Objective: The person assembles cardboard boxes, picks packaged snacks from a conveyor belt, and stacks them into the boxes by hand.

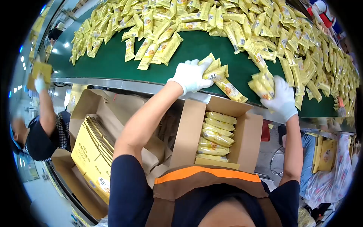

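Observation:
Both hands wear white gloves and work at the near edge of the green conveyor belt [113,68]. My left hand [192,76] has its thumb and fingers closed around the ends of a few yellow snack packets [217,72]. One more packet [231,90] lies at the belt's edge just beyond them. My right hand [280,99] grips a slightly blurred bunch of the same packets [261,86] from the right side. Between my forearms stands an open cardboard box [249,138], with several packets [215,136] stacked in a row inside it.
A large heap of yellow packets [234,19] covers the far and right parts of the belt. On the left, folded yellow cartons [90,151] stand in a brown cardboard box [68,170]. Beyond them a co-worker [45,132] raises a gloved hand holding a carton [42,70].

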A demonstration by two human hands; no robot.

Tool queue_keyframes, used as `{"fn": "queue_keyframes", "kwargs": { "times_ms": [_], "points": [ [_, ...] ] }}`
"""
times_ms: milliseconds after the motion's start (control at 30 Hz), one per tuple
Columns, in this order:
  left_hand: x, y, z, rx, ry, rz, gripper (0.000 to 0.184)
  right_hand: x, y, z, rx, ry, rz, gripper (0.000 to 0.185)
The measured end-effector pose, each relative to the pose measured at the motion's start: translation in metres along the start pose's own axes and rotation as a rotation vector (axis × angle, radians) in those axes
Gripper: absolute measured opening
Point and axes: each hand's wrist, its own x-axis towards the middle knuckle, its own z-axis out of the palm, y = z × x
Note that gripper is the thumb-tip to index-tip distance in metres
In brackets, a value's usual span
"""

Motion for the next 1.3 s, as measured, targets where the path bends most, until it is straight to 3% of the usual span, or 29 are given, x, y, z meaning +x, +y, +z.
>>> {"fn": "queue_keyframes", "kwargs": {
  "times_ms": [200,267,367,467,533,600,667,800,933,1000,1067,1133,1233,1267,1300],
  "points": [
    [-0.006,-0.02,-0.017,-0.111,0.144,-0.073,0.104,-0.017,0.023,0.024,0.057,0.076,-0.084,0.082],
    [0.008,-0.046,-0.03,-0.062,0.328,-0.241,0.105,-0.017,0.021,0.022,0.075,0.055,-0.075,0.082],
    [0.03,-0.087,-0.027,-0.18,0.314,-0.4,0.102,-0.018,0.016,0.016,0.073,0.037,-0.056,0.082],
    [0.027,-0.072,-0.014,0.073,0.274,-0.393,0.1,-0.018,0.014,0.011,0.085,0.047,-0.066,0.08],
    [0.015,-0.055,-0.013,0.194,0.198,-0.283,0.095,-0.018,0.014,-0.009,0.085,0.071,-0.128,0.08],
    [0.017,-0.063,0.002,0.228,0.357,-0.29,0.095,-0.014,0.016,-0.01,0.094,0.138,-0.144,0.08],
    [0.023,-0.075,-0.002,0.09,0.266,-0.313,0.1,-0.007,0.018,-0.006,0.109,0.126,-0.136,0.079],
    [0.03,-0.082,-0.015,0.072,0.117,-0.385,0.119,-0.007,0.009,0.001,0.037,-0.03,-0.093,0.102],
    [0.048,-0.096,-0.017,0.054,-0.006,-0.403,0.123,-0.004,0.013,0.01,-0.001,0.021,-0.124,0.101],
    [0.038,-0.074,-0.024,0.122,0.016,-0.377,0.123,0.002,0.015,0.006,0.156,-0.044,-0.048,0.094],
    [0.022,-0.087,-0.009,0.046,0.169,-0.223,0.121,-0.005,0.006,-0.019,0.683,-0.001,0.055,0.086],
    [0.01,-0.11,-0.002,-0.189,0.383,-0.036,0.115,-0.035,-0.022,-0.071,1.002,-0.077,0.038,0.084],
    [-0.057,-0.025,-0.058,-0.769,0.267,-0.02,0.103,-0.078,-0.088,-0.09,0.309,-0.077,-0.568,0.064],
    [-0.069,-0.009,-0.07,-0.886,0.205,0.025,0.099,-0.09,-0.116,-0.093,-0.006,-0.168,-0.651,0.059],
    [-0.073,-0.012,-0.064,-0.935,0.181,0.186,0.101,-0.102,-0.13,-0.065,0.009,-0.079,-0.71,0.056]
  ]
}}
